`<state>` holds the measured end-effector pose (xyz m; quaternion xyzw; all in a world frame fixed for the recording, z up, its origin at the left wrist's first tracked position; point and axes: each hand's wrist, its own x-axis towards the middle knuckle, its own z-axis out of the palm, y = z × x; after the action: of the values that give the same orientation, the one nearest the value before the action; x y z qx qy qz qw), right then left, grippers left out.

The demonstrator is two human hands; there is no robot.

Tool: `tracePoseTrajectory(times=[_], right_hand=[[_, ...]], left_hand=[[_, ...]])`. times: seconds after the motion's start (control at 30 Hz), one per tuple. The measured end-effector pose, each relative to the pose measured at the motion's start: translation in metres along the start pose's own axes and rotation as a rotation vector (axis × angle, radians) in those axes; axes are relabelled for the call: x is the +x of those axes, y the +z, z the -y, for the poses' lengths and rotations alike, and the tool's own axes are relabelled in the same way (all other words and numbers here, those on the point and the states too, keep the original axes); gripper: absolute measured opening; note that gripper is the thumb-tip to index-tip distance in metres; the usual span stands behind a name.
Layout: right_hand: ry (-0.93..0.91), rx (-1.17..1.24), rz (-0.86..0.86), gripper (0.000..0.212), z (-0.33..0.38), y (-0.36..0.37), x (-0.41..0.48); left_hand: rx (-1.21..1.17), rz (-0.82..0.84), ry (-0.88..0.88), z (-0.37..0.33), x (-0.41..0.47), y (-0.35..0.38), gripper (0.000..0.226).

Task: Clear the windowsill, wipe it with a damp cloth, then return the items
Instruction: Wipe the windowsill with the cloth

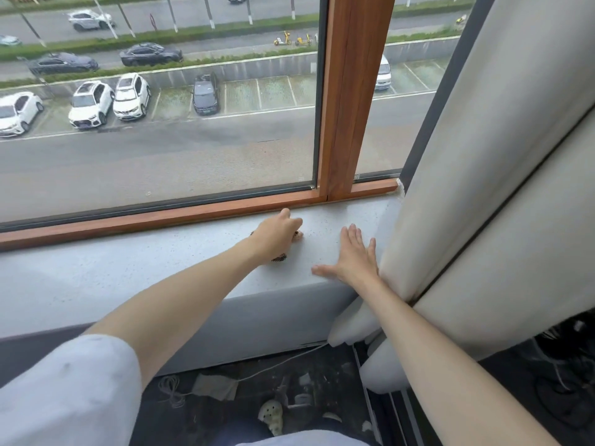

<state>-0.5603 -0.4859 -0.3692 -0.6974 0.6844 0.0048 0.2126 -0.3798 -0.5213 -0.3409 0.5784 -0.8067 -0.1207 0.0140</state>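
The pale grey speckled windowsill (pixel 128 278) runs across the view below the wooden window frame (pixel 180 215). My left hand (pixel 277 235) rests on the sill near the frame, closed over a small patterned thing (pixel 279 258) whose dark-and-tan edges stick out from under the palm; it looks like a cloth, but I cannot tell for sure. My right hand (pixel 352 255) lies flat on the sill to its right, fingers spread, holding nothing. No other items stand on the visible sill.
A cream curtain (pixel 467 188) hangs at the right, touching the sill's end. Below the sill, the dark floor holds a white cable (pixel 283 362), a grey rag (pixel 215 386) and small debris. Tangled cables lie at the lower right.
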Motion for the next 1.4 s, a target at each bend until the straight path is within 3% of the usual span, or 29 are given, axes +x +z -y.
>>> tracePoseTrajectory(times=[0.13,0.27,0.37,0.53,0.63,0.73,0.9,1.03,1.1,1.17,1.27,1.4], right_hand=[[-0.002,-0.016,-0.005,0.123,0.000,-0.001,0.000],[0.015,0.078,-0.004,0.118,0.001,-0.006,-0.004],[0.059,0.230,-0.067,0.103,-0.005,-0.010,-0.008],[0.064,0.134,-0.058,0.088,-0.017,-0.012,-0.012],[0.064,0.108,-0.071,0.083,-0.021,-0.012,-0.018],[0.070,0.099,-0.084,0.078,-0.026,-0.009,-0.022],[0.058,0.156,-0.130,0.071,-0.023,-0.006,-0.023],[0.088,0.320,-0.214,0.057,-0.021,-0.009,-0.019],[0.074,0.401,-0.287,0.047,-0.019,-0.012,-0.017],[0.078,0.522,-0.319,0.039,-0.015,-0.019,-0.017],[0.086,0.795,-0.216,0.036,-0.004,-0.031,-0.014],[-0.012,1.162,0.100,0.037,0.014,-0.049,-0.015]], left_hand=[[-0.040,0.073,0.141,-0.010,-0.037,0.022,0.005],[-0.085,-0.049,-0.021,0.003,-0.040,0.023,0.003],[-0.143,-0.124,-0.081,-0.017,-0.054,0.030,0.013],[-0.110,-0.080,0.092,-0.017,-0.083,0.040,0.028],[-0.091,-0.130,-0.031,-0.003,-0.074,0.034,0.024],[-0.218,-0.208,-0.178,-0.020,-0.066,0.038,0.017],[-0.317,-0.189,0.111,-0.045,-0.077,0.066,0.026],[-0.616,-0.111,0.131,-0.044,-0.084,0.063,0.028],[-0.808,-0.137,-0.017,-0.045,-0.082,0.041,0.016],[-1.144,-0.184,-0.225,-0.038,-0.073,0.018,0.014],[-1.523,-0.128,-0.448,-0.021,-0.062,-0.002,0.017],[-1.752,0.079,-0.458,-0.006,-0.064,-0.010,0.025]])
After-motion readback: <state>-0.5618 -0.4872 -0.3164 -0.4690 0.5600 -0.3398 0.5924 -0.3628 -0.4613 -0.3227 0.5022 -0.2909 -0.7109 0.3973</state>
